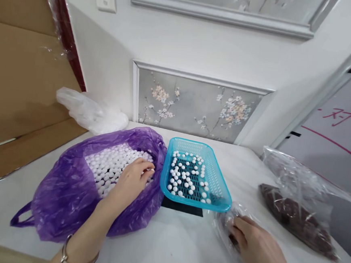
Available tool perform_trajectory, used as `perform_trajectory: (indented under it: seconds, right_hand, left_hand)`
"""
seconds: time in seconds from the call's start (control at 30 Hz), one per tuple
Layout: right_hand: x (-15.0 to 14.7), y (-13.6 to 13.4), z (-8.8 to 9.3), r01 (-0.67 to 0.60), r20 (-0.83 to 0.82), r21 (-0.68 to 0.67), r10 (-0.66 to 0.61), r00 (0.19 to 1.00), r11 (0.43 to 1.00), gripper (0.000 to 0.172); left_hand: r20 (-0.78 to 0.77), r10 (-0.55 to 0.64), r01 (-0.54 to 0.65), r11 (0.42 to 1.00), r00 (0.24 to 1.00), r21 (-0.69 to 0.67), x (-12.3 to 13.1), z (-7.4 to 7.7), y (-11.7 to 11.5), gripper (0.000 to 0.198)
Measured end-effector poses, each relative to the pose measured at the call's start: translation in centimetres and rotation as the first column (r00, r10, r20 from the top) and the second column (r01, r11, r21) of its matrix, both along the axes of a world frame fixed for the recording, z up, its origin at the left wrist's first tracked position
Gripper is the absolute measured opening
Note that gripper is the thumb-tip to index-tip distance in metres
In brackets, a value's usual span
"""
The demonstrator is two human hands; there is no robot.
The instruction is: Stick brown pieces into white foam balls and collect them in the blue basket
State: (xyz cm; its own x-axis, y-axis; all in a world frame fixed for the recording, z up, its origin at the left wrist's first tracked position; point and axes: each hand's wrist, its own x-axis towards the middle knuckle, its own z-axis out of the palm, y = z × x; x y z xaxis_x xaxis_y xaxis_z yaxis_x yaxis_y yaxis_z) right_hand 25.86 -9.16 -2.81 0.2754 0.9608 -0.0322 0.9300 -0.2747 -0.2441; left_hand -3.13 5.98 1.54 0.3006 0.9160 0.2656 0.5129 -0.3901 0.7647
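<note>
My left hand (pixel 133 181) is over the mouth of a purple plastic bag (pixel 64 195) full of small white balls (pixel 108 173). Its fingertips are pinched together, with a bit of white, apparently one ball, showing between them. At the lower right, my right hand (pixel 255 239) reaches into a clear plastic bag (pixel 221 222) with dark contents. Those fingers are curled together, and what they grip is hidden. Between the hands stands a turquoise plastic basket (pixel 217 179) with many white balls scattered over its slotted bottom.
A clear bag of dark brown material (pixel 299 220) lies at the right on the white table (pixel 169 244). Behind the purple bag is a crumpled white plastic bag (pixel 95 111). Cardboard (pixel 22 71) stands at the left, a whiteboard (pixel 340 120) at the right, and a panelled wall (pixel 200 48) behind.
</note>
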Motion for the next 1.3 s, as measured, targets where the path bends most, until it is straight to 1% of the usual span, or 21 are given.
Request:
perform_trajectory:
  seconds: [0.1, 0.17, 0.2, 0.23, 0.3, 0.33, 0.37, 0.43, 0.53, 0.6, 0.67, 0.7, 0.73, 0.77, 0.83, 0.87, 0.93, 0.97, 1.1, 1.23, 1.3]
  right_hand:
    - [0.0, 0.0, 0.2, 0.018, -0.058, 0.064, -0.014, 0.998, 0.998, 0.036]
    - [0.1, 0.0, 0.2, 0.028, -0.097, 0.113, -0.017, 0.995, 0.993, 0.037]
    - [0.0, -0.1, 0.2, 0.037, -0.117, 0.138, -0.021, 0.993, 0.990, 0.038]
    - [0.0, -0.2, 0.3, 0.046, -0.136, 0.162, -0.024, 0.990, 0.986, 0.038]
    - [0.0, -0.4, 0.4, 0.067, -0.169, 0.200, -0.033, 0.985, 0.978, 0.038]
    - [-0.1, -0.6, 0.5, 0.077, -0.182, 0.213, -0.038, 0.983, 0.974, 0.037]
    - [-0.1, -0.7, 0.6, 0.091, -0.194, 0.221, -0.047, 0.980, 0.971, 0.035]
    - [-0.2, -0.8, 0.9, 0.132, -0.222, 0.238, -0.078, 0.972, 0.962, 0.029]
    - [-0.2, -1.1, 1.3, 0.203, -0.284, 0.264, -0.125, 0.951, 0.943, 0.019]
    - [-0.1, -1.3, 1.6, 0.218, -0.325, 0.276, -0.122, 0.938, 0.936, 0.016]
    - [-0.3, -1.5, 2.0, 0.216, -0.409, 0.315, -0.073, 0.910, 0.924, 0.017]
    - [-0.7, -1.6, 2.2, 0.225, -0.482, 0.344, -0.034, 0.875, 0.912, 0.016]
    - [-1.2, -1.6, 2.4, 0.250, -0.573, 0.375, 0.011, 0.820, 0.893, 0.014]
    - [-1.8, -1.5, 2.6, 0.285, -0.672, 0.401, 0.068, 0.738, 0.871, 0.009]
    - [-3.6, -1.1, 2.9, 0.369, -0.829, 0.414, 0.178, 0.530, 0.832, 0.005]
    - [-4.5, -0.8, 3.1, 0.387, -0.872, 0.411, 0.234, 0.429, 0.825, 0.006]
    - [-6.3, 0.0, 3.3, 0.384, -0.905, 0.405, 0.303, 0.299, 0.830, 0.008]
    - [-7.1, 0.4, 3.3, 0.361, -0.904, 0.415, 0.336, 0.264, 0.835, 0.008]
    - [-9.3, 1.6, 3.4, 0.334, -0.888, 0.457, 0.402, 0.223, 0.824, 0.008]
    - [-10.6, 1.9, 3.6, 0.360, -0.922, 0.384, 0.371, 0.108, 0.850, 0.003]
    - [-11.1, 1.9, 3.6, 0.376, -0.932, 0.355, 0.353, 0.078, 0.856, 0.006]
  left_hand:
    - [0.219, -0.002, 0.025, 0.995, 0.976, -0.100, 1.6, 0.5, -2.0, 0.019]
    - [0.330, -0.040, 0.103, 0.979, 0.943, -0.178, 2.7, 0.6, -3.4, 0.020]
    - [0.413, -0.042, 0.156, 0.957, 0.910, -0.246, 3.2, 0.5, -4.0, 0.019]
    - [0.520, -0.011, 0.218, 0.916, 0.854, -0.338, 3.6, 0.3, -4.4, 0.016]
    - [0.710, 0.147, 0.359, 0.781, 0.689, -0.511, 4.2, -0.3, -4.8, 0.011]
    - [0.756, 0.238, 0.421, 0.711, 0.610, -0.563, 4.4, -0.5, -4.8, 0.010]
    - [0.773, 0.303, 0.461, 0.661, 0.558, -0.592, 4.5, -0.8, -4.8, 0.011]
    - [0.778, 0.329, 0.485, 0.634, 0.536, -0.602, 4.6, -1.0, -4.7, 0.013]
    - [0.791, 0.304, 0.531, 0.608, 0.531, -0.590, 4.6, -0.8, -4.9, 0.016]
    - [0.803, 0.273, 0.568, 0.589, 0.530, -0.575, 4.6, -0.5, -5.2, 0.015]
    - [0.810, 0.235, 0.596, 0.573, 0.538, -0.562, 4.7, -0.2, -5.6, 0.013]
    - [0.812, 0.215, 0.608, 0.567, 0.542, -0.556, 4.8, -0.1, -5.7, 0.011]
    - [0.812, 0.196, 0.616, 0.563, 0.549, -0.552, 4.8, -0.1, -5.9, 0.011]
    - [0.811, 0.180, 0.619, 0.561, 0.557, -0.550, 4.9, -0.1, -5.9, 0.010]
    - [0.806, 0.159, 0.618, 0.563, 0.570, -0.549, 5.0, -0.3, -6.0, 0.012]
    - [0.805, 0.154, 0.619, 0.563, 0.574, -0.549, 5.0, -0.4, -6.0, 0.013]
    - [0.803, 0.158, 0.616, 0.563, 0.574, -0.551, 5.0, -0.7, -6.0, 0.015]
    - [0.805, 0.162, 0.616, 0.564, 0.570, -0.550, 5.0, -0.9, -6.0, 0.015]
    - [0.830, 0.133, 0.642, 0.572, 0.542, -0.511, 4.7, -1.2, -5.9, 0.010]
    - [0.844, 0.102, 0.661, 0.575, 0.527, -0.482, 4.7, -1.5, -6.0, 0.015]
    - [0.841, 0.110, 0.655, 0.576, 0.530, -0.489, 4.8, -1.6, -6.1, 0.016]
